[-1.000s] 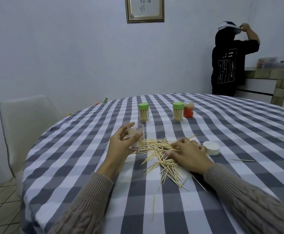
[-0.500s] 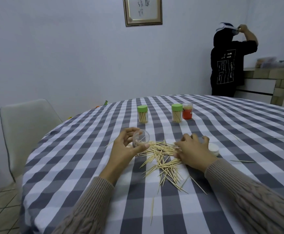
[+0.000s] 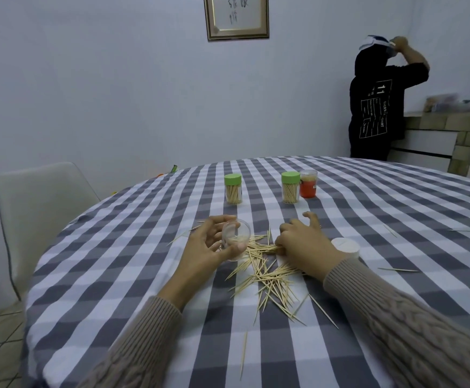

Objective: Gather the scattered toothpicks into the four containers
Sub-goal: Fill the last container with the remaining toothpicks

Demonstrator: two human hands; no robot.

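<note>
our left hand (image 3: pixel 204 247) gripped a clear open container (image 3: pixel 235 238), tipped on its side with its mouth toward the pile of toothpicks (image 3: pixel 267 273) on the checked tablecloth (image 3: pixel 144 270). our right hand (image 3: pixel 302 242) lay on the pile's right edge, fingers curled onto some toothpicks, though we could not tell if they were pinched. two green-lidded containers (image 3: pixel 233 189) and a red-labelled container (image 3: pixel 308 184) stood farther back, and a white lid (image 3: pixel 345 245) sat just beside our right wrist.

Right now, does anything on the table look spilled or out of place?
Yes. Toothpicks lie strewn in a loose pile between the hands, with strays toward the right and near edges. The left hand holds an open jar tipped sideways; its white lid sits apart.
</note>
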